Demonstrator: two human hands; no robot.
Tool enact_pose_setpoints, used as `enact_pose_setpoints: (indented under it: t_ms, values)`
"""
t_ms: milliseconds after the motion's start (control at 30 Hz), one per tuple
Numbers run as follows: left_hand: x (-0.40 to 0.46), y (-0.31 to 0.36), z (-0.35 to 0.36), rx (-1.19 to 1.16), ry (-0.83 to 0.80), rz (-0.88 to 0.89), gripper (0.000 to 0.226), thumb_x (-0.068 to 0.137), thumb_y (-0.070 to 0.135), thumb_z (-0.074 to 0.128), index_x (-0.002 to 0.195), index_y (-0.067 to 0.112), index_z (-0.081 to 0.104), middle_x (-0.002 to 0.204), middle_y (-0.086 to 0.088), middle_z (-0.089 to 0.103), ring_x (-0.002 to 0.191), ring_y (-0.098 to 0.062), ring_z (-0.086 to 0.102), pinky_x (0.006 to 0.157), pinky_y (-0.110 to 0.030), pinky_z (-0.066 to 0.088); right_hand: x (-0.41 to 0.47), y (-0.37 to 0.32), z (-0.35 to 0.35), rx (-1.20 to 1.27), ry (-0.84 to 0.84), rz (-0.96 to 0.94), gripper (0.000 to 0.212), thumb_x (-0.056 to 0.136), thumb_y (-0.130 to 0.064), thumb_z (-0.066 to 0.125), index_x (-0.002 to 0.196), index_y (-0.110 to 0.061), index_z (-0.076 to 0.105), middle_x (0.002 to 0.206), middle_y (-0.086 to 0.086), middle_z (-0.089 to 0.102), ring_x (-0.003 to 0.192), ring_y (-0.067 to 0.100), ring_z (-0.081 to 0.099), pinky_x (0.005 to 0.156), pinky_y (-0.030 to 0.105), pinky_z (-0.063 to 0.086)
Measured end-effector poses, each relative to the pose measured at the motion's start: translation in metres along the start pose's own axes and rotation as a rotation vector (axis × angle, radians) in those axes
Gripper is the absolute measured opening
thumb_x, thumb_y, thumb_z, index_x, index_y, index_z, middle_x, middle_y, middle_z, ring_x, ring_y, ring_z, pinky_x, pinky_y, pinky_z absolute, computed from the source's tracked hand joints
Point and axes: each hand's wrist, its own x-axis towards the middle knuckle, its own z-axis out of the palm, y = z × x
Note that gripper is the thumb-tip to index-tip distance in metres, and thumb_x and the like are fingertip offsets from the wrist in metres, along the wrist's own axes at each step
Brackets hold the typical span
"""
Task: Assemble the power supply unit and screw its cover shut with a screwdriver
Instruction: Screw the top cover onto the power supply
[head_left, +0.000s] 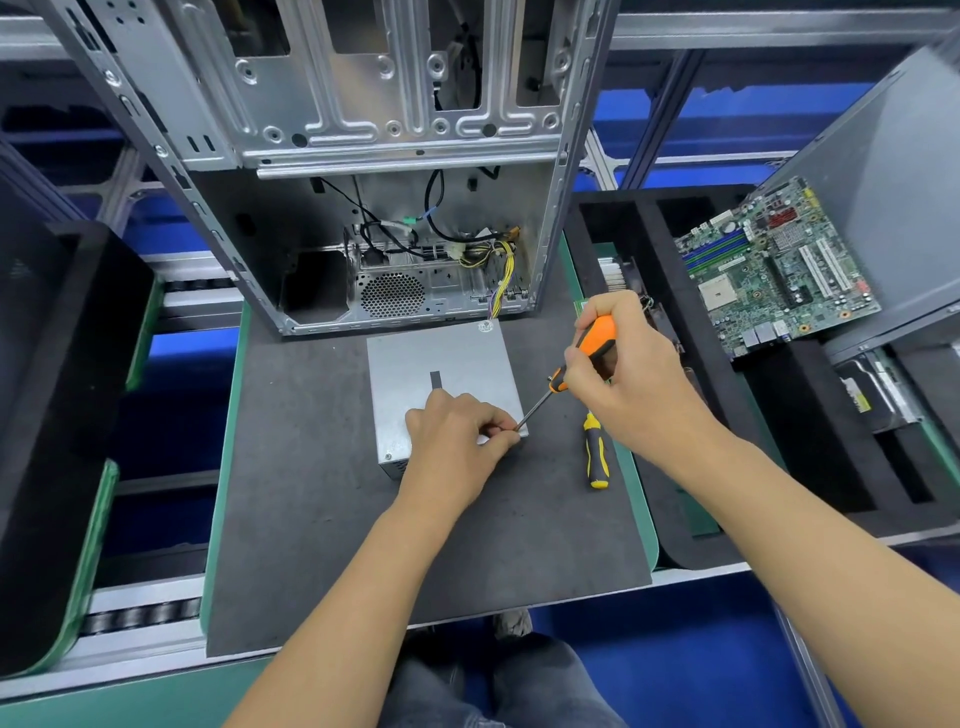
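A silver power supply unit (441, 364) lies on the dark mat (311, 467) in front of me, cover side up. My right hand (623, 374) grips the orange handle of a screwdriver (582, 358), whose shaft slants down to the unit's near right corner. My left hand (457, 441) rests on the cover there, and its fingers pinch the screwdriver's tip at that corner. Whether a screw sits under the tip is hidden by my fingers.
A second screwdriver (595, 457) with a yellow and black handle lies on the mat right of the unit. An open computer case (395, 156) stands behind it. On the right, a black foam tray (810, 457) holds a motherboard (774, 270) and other parts.
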Motion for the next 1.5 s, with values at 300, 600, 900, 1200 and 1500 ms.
enact_pose_setpoints:
  t_ms: [300,600,900,1200,1500]
  values:
    - [-0.002,0.000,0.003,0.029,0.052,0.036,0.011,0.091,0.032,0.071,0.081,0.032,0.075,0.073,0.011,0.061,0.092,-0.017,0.039,0.075,-0.035,0.024,0.004,-0.033,-0.009,-0.436,-0.138,-0.212,0.033,0.087,-0.041,0.069,0.092,-0.016,0.049,0.067,-0.010,0.048,0.061,0.013,0.047,0.057,0.024,0.039]
    - [-0.004,-0.002,0.004,0.084,0.086,0.090,0.011,0.090,0.033,0.071,0.080,0.031,0.075,0.077,0.013,0.064,0.090,-0.017,0.040,0.068,-0.034,0.013,0.019,-0.068,-0.011,-0.812,-0.359,-0.252,0.028,0.099,-0.043,0.049,0.102,-0.016,0.057,0.093,-0.001,0.048,0.089,0.030,0.058,0.072,0.035,0.042]
    - [-0.003,-0.004,0.005,0.132,0.100,0.100,0.010,0.089,0.035,0.073,0.080,0.032,0.075,0.080,0.012,0.067,0.090,-0.016,0.043,0.067,-0.033,0.011,0.029,-0.081,-0.011,-1.001,-0.543,-0.267,0.024,0.102,-0.040,0.049,0.110,-0.018,0.057,0.091,-0.001,0.036,0.086,0.026,0.054,0.070,0.033,0.040]
    - [-0.003,-0.004,0.006,0.117,0.081,0.084,0.008,0.087,0.032,0.072,0.079,0.034,0.072,0.079,0.014,0.065,0.092,-0.016,0.044,0.069,-0.032,0.012,0.024,-0.087,-0.007,-1.081,-0.572,-0.244,0.025,0.102,-0.037,0.048,0.112,-0.014,0.053,0.100,0.005,0.050,0.076,0.028,0.056,0.061,0.035,0.038]
    - [-0.004,-0.005,0.007,0.094,0.111,0.091,0.007,0.086,0.031,0.074,0.080,0.034,0.073,0.077,0.015,0.063,0.086,-0.011,0.035,0.069,-0.033,0.012,0.020,-0.084,-0.013,-1.151,-0.521,-0.225,0.040,0.101,-0.054,0.039,0.108,-0.016,0.050,0.095,0.002,0.049,0.090,0.032,0.062,0.056,0.033,0.035]
